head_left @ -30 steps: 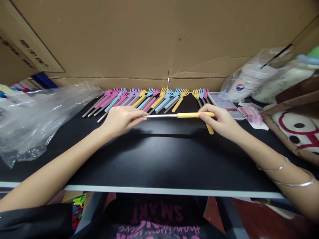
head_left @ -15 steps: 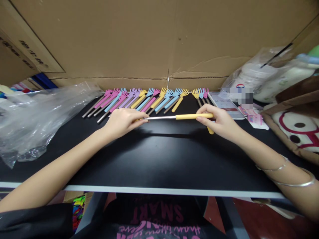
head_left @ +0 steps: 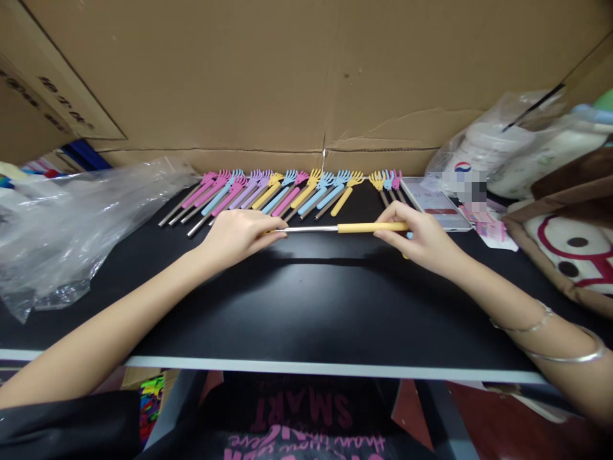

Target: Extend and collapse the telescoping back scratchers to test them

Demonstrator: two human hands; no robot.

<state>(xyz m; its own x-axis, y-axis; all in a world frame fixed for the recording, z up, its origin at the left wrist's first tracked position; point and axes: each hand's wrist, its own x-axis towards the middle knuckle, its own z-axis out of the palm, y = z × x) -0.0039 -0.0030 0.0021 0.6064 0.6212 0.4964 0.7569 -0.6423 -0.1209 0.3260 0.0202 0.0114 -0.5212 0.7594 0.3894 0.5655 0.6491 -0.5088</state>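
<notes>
Rod (head_left: 338, 228), yellow-handled: level between both hands' fingers, above tabletop (head_left: 306, 313) | left hand (head_left: 234, 233): fingers pinching metal shaft (head_left: 313, 229) | right hand (head_left: 419, 236): fingers gripping handle (head_left: 359, 227) | claw-headed sticks (head_left: 266, 196): beyond the fingers

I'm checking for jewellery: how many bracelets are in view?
2, both on the right forearm: a thin bracelet nearer the right hand, a smooth bangle nearer the elbow. The left sleeve may hide others.

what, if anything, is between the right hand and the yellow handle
Nothing visible: the right hand pinches the yellow handle directly, and the left hand holds the opposite end of the metal rod.
</notes>
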